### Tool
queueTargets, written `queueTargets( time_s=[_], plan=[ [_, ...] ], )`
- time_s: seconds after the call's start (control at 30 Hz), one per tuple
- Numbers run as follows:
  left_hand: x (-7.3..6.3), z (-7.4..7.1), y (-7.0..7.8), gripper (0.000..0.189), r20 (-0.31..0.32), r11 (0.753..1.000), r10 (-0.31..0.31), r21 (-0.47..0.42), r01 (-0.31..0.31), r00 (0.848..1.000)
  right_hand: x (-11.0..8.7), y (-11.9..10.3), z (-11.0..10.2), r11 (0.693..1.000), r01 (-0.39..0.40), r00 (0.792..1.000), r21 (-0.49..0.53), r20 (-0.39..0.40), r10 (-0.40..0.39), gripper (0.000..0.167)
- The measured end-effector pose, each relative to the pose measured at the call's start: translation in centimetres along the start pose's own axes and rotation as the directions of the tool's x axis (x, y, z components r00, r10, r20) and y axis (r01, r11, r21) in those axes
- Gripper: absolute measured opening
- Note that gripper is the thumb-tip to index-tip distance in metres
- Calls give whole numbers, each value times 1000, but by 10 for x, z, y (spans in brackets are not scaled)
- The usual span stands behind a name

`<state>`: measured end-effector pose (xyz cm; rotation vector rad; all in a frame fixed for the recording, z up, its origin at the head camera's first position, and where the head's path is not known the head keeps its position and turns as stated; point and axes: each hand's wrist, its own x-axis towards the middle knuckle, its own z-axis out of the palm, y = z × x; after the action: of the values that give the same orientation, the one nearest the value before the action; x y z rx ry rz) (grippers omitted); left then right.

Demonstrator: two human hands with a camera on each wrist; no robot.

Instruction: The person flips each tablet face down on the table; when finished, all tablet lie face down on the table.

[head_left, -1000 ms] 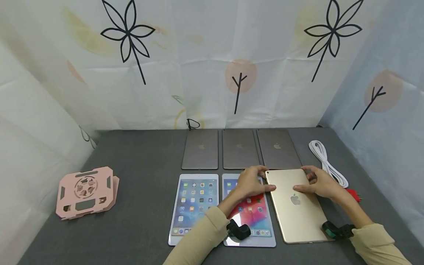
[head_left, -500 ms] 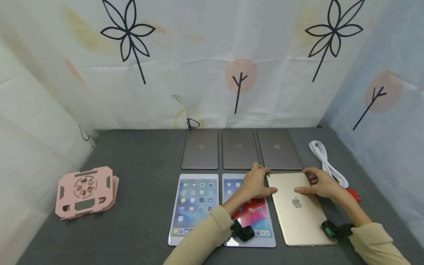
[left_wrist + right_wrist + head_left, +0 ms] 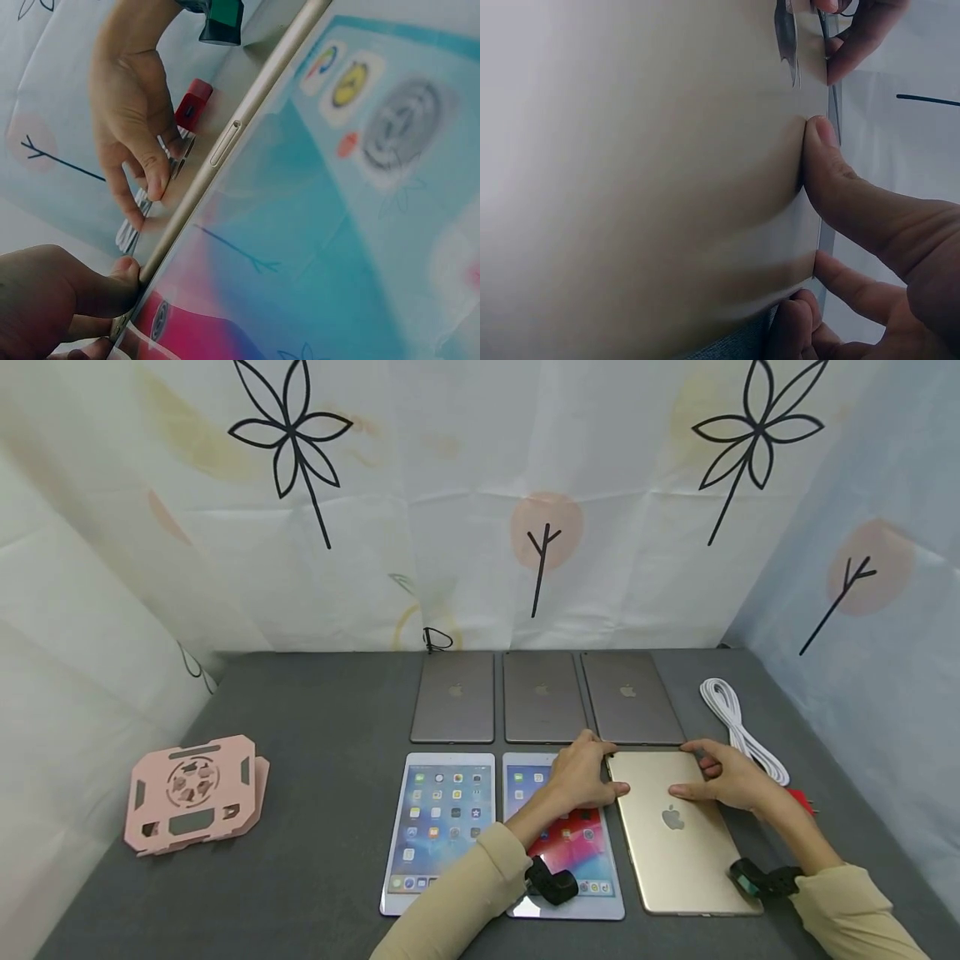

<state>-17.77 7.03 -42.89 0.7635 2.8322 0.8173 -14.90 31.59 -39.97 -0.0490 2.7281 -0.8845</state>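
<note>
A gold tablet (image 3: 678,868) lies back side up at the right end of the front row, its apple logo showing. My left hand (image 3: 576,775) grips its far left corner, thumb along the left edge and fingers at the far edge. At the far right corner my right hand (image 3: 726,777) holds it, thumb (image 3: 819,150) on the back and forefinger at the far edge. Just left lies a white tablet (image 3: 603,860) with a lit screen, partly covered by my left arm. A second lit white tablet (image 3: 442,810) is beside that one.
Behind stand three grey tablets in a row, back side up: left (image 3: 452,710), middle (image 3: 543,710) and right (image 3: 630,710). A coiled white cable (image 3: 738,722) and a red plug (image 3: 802,800) lie at right. A pink folding stand (image 3: 195,793) sits far left.
The gold tablet has shifted slightly towards me and to the right, with both hands on it. Over the last half second it hardly moves.
</note>
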Motion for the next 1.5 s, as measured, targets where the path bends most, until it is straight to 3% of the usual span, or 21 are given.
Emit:
queueTargets(
  time_s=[0.4, 0.67, 0.8, 0.93, 1.1, 1.2, 1.33, 1.5],
  plan=[
    [1, -1, 2, 60, 10, 1000, 9, 28, -9, 1000, -1, 0, -1, 1000, 2, 1000, 4, 5, -2, 90],
    [0, -2, 0, 63, 40, 999, 18, 44, -20, 999, -4, -16, 8, 988, 131, 987, -84, -84, -138, 70],
    [0, -3, -5, 64, 63, 999, 47, 18, -48, 997, -7, -32, 13, 986, 137, 988, -93, -63, -143, 65],
    [-2, -8, -12, 63, 82, 994, 93, -72, -87, 992, -8, -49, 20, 985, 161, 987, -66, -17, -163, 60],
    [-7, -23, -23, 61, 144, 957, 154, -268, -111, 978, -9, -65, 27, 974, 228, 973, -14, 20, -228, 57],
    [-13, -36, -29, 62, 193, 940, 173, -325, -103, 966, -7, -72, 32, 963, 268, 963, 3, 34, -268, 57],
    [-22, -58, -37, 66, 242, 953, 176, -286, -104, 954, -5, -80, 39, 953, 302, 952, -4, 46, -302, 59],
    [-35, -84, -48, 74, 268, 976, 150, -192, -100, 952, -2, -90, 48, 952, 305, 951, -24, 61, -303, 67]
  ],
)
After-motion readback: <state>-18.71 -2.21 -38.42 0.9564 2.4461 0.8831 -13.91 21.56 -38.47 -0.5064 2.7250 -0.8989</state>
